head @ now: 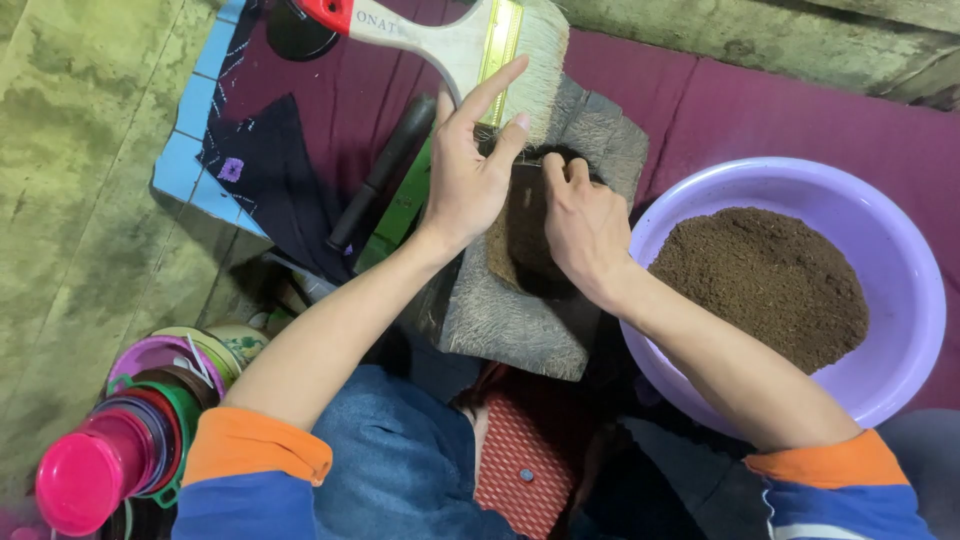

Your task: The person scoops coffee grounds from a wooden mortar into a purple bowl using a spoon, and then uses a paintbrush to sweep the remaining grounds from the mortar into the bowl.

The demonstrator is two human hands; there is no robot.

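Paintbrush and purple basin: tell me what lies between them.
In the head view, between the paintbrush and the purple basin lie a grey fibrous slab and maroon cloth.

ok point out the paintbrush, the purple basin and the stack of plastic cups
paintbrush (530, 50), head view, on its pale bristles
purple basin (915, 300), head view, on its right rim
stack of plastic cups (85, 480), head view, on the pink front cup

The slab (520, 310) under the left hand (465, 185) and right hand (585, 225) is looking rough, fibrous and matt grey. The brush (480, 40) is showing a pale wooden handle, a brassy metal band and soft bristles. The lilac basin (900, 260) is gleaming like smooth plastic, holding crumbly matt brown powder (765, 280).
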